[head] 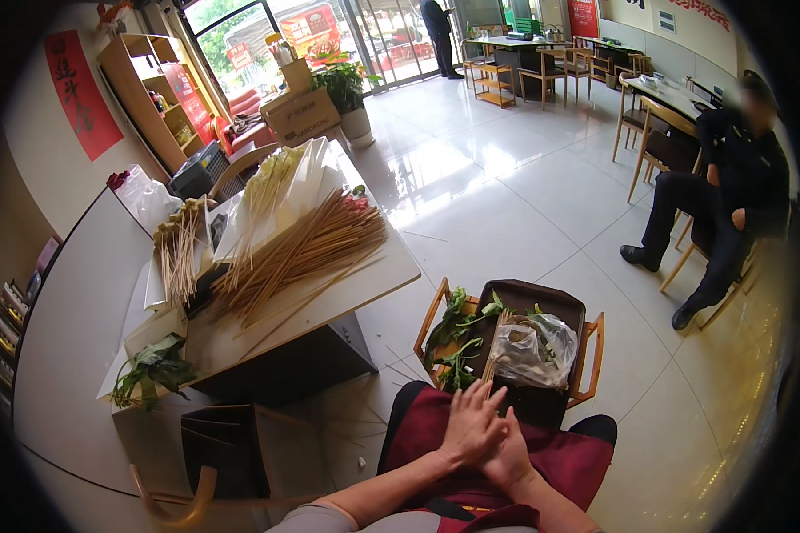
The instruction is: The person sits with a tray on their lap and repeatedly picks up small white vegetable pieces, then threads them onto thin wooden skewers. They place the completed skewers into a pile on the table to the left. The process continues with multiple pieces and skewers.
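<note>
My left hand (475, 421) lies over my right hand (508, 448), above the dark red apron (560, 460) on my lap. The left fingers are spread. The right palm is turned inward and its fingers are partly hidden, so whether it holds anything is unclear. Just beyond the left fingertips, thin wooden skewers (489, 370) lie beside a clear plastic bag (537, 353) with pale pieces in it. Both rest in a dark brown tray (533, 290) on a wooden-framed stand (597, 356). Green leafy stalks (459, 353) hang along its left side.
Left stands a table (347, 293) with a large heap of skewers (307, 256), skewered food (277, 174) and leafy greens (153, 370). A wooden chair (207, 490) is at lower left. At right a person (733, 180) sits; another person (438, 33) stands by the glass doors.
</note>
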`<action>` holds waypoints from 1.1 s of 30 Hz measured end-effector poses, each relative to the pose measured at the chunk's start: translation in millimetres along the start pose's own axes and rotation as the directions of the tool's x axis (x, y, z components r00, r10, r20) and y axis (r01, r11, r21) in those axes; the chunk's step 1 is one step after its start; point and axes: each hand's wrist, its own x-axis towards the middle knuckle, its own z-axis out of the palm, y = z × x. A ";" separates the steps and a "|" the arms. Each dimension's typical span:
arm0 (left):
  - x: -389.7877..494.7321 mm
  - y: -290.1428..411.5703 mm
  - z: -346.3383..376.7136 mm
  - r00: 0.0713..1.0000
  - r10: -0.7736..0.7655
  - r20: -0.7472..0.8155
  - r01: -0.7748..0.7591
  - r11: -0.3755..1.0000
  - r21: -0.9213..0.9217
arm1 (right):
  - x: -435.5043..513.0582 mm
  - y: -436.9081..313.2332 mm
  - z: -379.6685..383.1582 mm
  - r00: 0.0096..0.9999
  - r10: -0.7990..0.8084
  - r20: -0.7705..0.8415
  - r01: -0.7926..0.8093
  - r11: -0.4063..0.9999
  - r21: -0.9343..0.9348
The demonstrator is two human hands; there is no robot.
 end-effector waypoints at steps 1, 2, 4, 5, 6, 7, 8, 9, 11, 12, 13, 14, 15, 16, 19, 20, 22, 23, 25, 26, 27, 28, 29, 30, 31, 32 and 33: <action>-3.2 10.6 1.9 0.998 0.023 0.053 -0.021 0.999 -0.038 | 3.0 -2.2 -1.8 0.996 -0.077 0.045 0.078 0.996 -0.040; -6.0 20.7 4.8 0.994 0.083 0.065 -0.078 0.995 -0.066 | 3.9 -2.1 -2.7 0.992 -0.115 0.050 0.115 0.993 0.001; -9.1 28.4 7.6 0.982 0.178 0.068 -0.171 0.981 -0.093 | 3.6 -2.5 -2.3 0.991 -0.127 0.052 0.126 0.992 0.029; -7.2 24.6 8.1 0.989 0.115 0.095 -0.104 0.988 -0.112 | 2.0 -3.7 -1.2 0.994 -0.100 0.049 0.099 0.995 0.014; -3.5 16.4 7.8 0.989 0.086 0.117 -0.073 0.991 -0.113 | -1.1 -5.5 0.6 0.996 -0.073 0.043 0.073 0.997 0.001; 0.8 7.2 7.7 0.993 0.066 0.102 -0.054 0.992 -0.111 | -4.3 -7.5 3.4 0.998 -0.049 0.029 0.049 0.999 -0.005; 8.9 -5.2 7.8 0.994 0.003 0.109 0.005 0.997 -0.074 | -7.0 -6.4 7.6 0.996 -0.012 -0.092 0.011 1.000 -0.011; 12.2 -14.6 7.1 0.993 -0.109 0.051 0.115 0.981 -0.158 | -7.0 -7.8 11.9 0.990 -0.025 0.137 0.018 0.998 0.057; 17.6 -25.9 7.3 0.883 -0.414 0.223 0.439 0.554 -0.708 | -6.6 -13.0 19.3 0.986 -0.026 0.167 0.012 0.997 0.083; 18.9 -27.7 7.0 0.823 -0.473 0.314 0.440 0.181 -0.880 | -6.2 -15.8 21.9 0.982 -0.060 0.179 0.037 0.990 0.134; 17.5 -27.0 5.9 0.796 -0.404 0.451 0.424 -0.159 -0.891 | -5.4 -19.2 23.2 0.978 -0.092 0.185 0.060 0.984 0.170; 14.7 -23.8 4.2 0.782 -0.281 0.556 0.400 -0.457 -0.794 | -3.8 -20.4 24.1 0.968 -0.127 0.215 0.073 0.968 0.240; 12.1 -21.5 1.1 0.769 -0.139 0.624 0.352 -0.722 -0.595 | -1.6 -19.4 24.4 0.975 -0.132 0.177 0.091 0.971 0.223; 8.1 -11.7 3.2 0.808 -0.007 0.590 0.354 -0.794 -0.494 | 1.2 -16.8 24.3 0.977 -0.142 0.162 0.101 0.966 0.239; 9.6 -2.2 1.7 0.855 0.195 0.481 0.371 -0.877 -0.304 | 5.5 -9.5 20.5 0.985 -0.110 0.132 0.056 0.931 0.361; 8.3 1.0 1.8 0.739 -0.081 0.669 0.365 -0.786 -0.499 | 5.3 -8.3 18.7 0.987 -0.112 0.115 0.072 0.948 0.310; 10.0 2.9 3.0 0.754 -0.076 0.652 0.356 -0.787 -0.503 | 4.5 -6.6 16.0 0.981 -0.133 0.139 0.087 0.951 0.296; 10.6 2.7 3.2 0.752 -0.070 0.655 0.342 -0.809 -0.479 | 5.1 -6.6 15.1 0.988 -0.138 0.072 0.121 0.972 0.200; 11.4 2.6 5.1 0.691 -0.197 0.696 0.345 -0.755 -0.557 | 6.2 -6.3 12.6 0.975 -0.199 0.097 0.198 0.980 0.019; 11.9 1.6 5.6 0.684 -0.208 0.699 0.337 -0.760 -0.555 | 6.8 -5.8 10.8 0.976 -0.208 0.058 0.213 0.972 -0.097; 12.8 0.3 5.9 0.633 -0.296 0.715 0.357 -0.708 -0.609 | 7.3 -4.0 8.8 0.971 -0.228 0.076 0.239 0.949 -0.204; 14.4 -2.6 4.9 0.612 -0.333 0.717 0.368 -0.683 -0.631 | 7.3 -1.4 6.3 0.968 -0.236 0.085 0.251 0.923 -0.292; 15.3 -4.8 3.9 0.549 -0.390 0.740 0.371 -0.679 -0.633 | 7.3 1.8 3.7 0.945 -0.288 0.156 0.326 0.785 -0.527; 17.6 -6.1 4.1 0.604 -0.419 0.678 0.382 -0.594 -0.708 | 7.6 5.3 1.2 0.922 -0.314 0.226 0.377 0.598 -0.707; 18.8 -6.7 4.8 0.616 -0.463 0.637 0.386 -0.528 -0.756 | 6.9 8.3 -1.5 0.891 -0.323 0.318 0.430 0.381 -0.819; 18.6 -6.2 6.0 0.629 -0.502 0.594 0.389 -0.459 -0.799 | 9.1 14.9 -2.1 0.868 -0.334 0.367 0.458 0.255 -0.851; 17.0 -4.3 8.7 0.619 -0.540 0.571 0.427 -0.379 -0.821 | 8.8 16.4 -4.1 0.872 -0.343 0.349 0.447 0.269 -0.853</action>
